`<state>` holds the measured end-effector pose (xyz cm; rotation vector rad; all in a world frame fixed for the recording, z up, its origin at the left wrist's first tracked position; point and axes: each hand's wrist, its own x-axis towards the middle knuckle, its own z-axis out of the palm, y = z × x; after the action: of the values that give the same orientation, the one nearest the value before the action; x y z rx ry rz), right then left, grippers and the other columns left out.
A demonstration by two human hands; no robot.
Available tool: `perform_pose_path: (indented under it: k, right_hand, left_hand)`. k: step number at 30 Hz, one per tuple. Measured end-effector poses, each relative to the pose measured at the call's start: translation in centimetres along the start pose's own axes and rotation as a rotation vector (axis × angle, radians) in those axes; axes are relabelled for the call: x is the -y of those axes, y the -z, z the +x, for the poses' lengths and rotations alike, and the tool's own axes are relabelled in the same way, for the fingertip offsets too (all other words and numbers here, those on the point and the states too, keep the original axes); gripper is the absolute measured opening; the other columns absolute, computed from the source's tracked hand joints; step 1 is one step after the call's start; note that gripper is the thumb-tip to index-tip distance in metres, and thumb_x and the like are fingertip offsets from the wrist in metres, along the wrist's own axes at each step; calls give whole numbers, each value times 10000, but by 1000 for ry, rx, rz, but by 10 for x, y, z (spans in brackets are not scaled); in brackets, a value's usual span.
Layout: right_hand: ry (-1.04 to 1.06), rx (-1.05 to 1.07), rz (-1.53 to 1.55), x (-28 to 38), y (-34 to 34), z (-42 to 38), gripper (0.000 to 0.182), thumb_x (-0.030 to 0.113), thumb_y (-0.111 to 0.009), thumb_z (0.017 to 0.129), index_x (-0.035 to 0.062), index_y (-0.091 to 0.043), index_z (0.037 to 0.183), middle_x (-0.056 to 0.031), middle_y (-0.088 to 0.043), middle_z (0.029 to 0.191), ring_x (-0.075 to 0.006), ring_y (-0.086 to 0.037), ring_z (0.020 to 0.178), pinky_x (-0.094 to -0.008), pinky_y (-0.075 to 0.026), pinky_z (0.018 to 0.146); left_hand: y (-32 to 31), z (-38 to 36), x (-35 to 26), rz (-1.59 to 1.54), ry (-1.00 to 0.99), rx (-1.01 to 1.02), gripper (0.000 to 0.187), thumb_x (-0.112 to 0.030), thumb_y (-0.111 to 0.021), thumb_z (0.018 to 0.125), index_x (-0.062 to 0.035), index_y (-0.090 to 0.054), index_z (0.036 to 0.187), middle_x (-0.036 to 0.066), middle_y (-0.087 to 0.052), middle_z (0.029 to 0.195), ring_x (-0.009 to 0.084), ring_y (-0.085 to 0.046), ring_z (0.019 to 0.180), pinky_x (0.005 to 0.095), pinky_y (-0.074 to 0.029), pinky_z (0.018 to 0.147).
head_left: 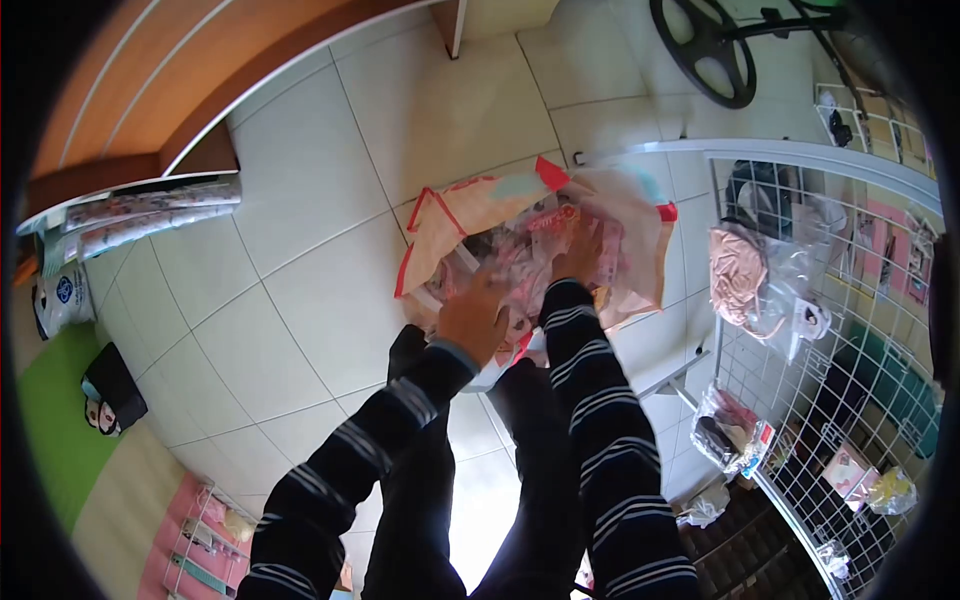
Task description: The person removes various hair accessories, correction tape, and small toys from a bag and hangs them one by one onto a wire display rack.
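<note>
A large beige bag with red trim (437, 222) stands wide-mouthed on the floor in front of my legs. Inside it lies a jumble of clear plastic packets (520, 270) with pink and red parts; their contents are too blurred to name. My left hand (474, 322) hovers at the bag's near left side, fingers apart, with nothing visible in it. Deeper in, my right hand (578, 256) reaches among the packets on the right. Its fingertips are smeared and partly hidden, so a hold on any packet cannot be made out.
To the right stands a white wire grid rack (800, 350) hung with a pink bagged item (738, 275) and other small packs. An orange-brown cabinet (200, 80) is at upper left. A black wheel (705, 45) shows at the top. Pale tiles (290, 290) cover the floor.
</note>
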<state>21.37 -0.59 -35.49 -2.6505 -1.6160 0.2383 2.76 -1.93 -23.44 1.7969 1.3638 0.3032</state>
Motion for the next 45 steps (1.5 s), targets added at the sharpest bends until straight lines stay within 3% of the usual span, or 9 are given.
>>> perform_pose_path:
  k: [6,11,16,20,24,26,28,33,45]
  right_hand:
    - [243,336,35,-19,1,23,842,250,-740,486,217,-296,1201,-182,-333,1185,-328,-384,1062,-388,-396,811]
    - [-2,316,392,-17,-5,-8,702,253,-740,469,166,-409,1081,-148,-449,987,-320,-471,908,-380,-424,725]
    - [-209,333,810,-16,-11,-57,429,141,-716,515,94,-532,900,-100,-487,854,-252,-496,827,-312,-437,691]
    - [-263,27,992,8,-15,-77,706,142,-729,478,141,-390,1097,-88,-487,875,-259,-489,846,-339,-424,715]
    - [-208,203,634,11,-21,-86,809,149,-732,488,110,-289,1164,-110,-512,846,-287,-512,834,-350,-434,703]
    - [-527,434,752,11,-15,-80,721,146,-729,494,45,-367,1109,-143,-534,804,-333,-536,781,-357,-436,689]
    - [-402,344,725,-2,-22,-89,537,117,-698,544,5,-454,1009,-128,-546,760,-310,-556,719,-338,-477,602]
    - [-715,469,1398,16,116,-100,330,70,-645,631,0,-508,923,-47,-521,787,-139,-532,629,-258,-505,486]
    - [-159,-100,1639,47,510,-173,463,-23,-673,597,-11,-447,1001,-83,-566,822,-141,-561,731,-232,-473,644]
  left_hand:
    - [-58,88,32,-148,297,46,507,-274,-641,624,2,-468,1013,205,-516,983,313,-488,937,360,-396,786]
    - [-105,111,68,-331,523,-125,492,-243,-642,637,17,-464,1015,174,-536,925,255,-524,860,328,-414,743]
    - [-96,99,82,-468,439,-155,428,-205,-615,675,34,-474,1001,146,-533,930,223,-515,859,297,-408,749]
    - [-85,79,74,-191,396,-205,382,-187,-573,721,43,-479,1012,135,-535,933,210,-514,843,289,-403,739]
    - [-70,40,46,-465,337,-453,374,-198,-546,728,34,-487,1016,143,-548,911,231,-532,794,278,-403,712]
    - [-58,16,37,-657,399,-376,318,-184,-530,765,35,-489,991,89,-543,817,148,-504,721,242,-399,655]
    - [-28,-13,11,-830,439,-359,282,-176,-518,782,30,-493,973,58,-531,791,112,-482,703,224,-391,637]
    - [54,-73,-53,-1087,440,-362,179,-127,-493,810,16,-508,918,-6,-517,757,56,-450,670,192,-377,606]
    - [261,-129,-226,-787,-33,-26,134,-57,-497,755,24,-531,856,28,-560,675,58,-491,564,191,-385,514]
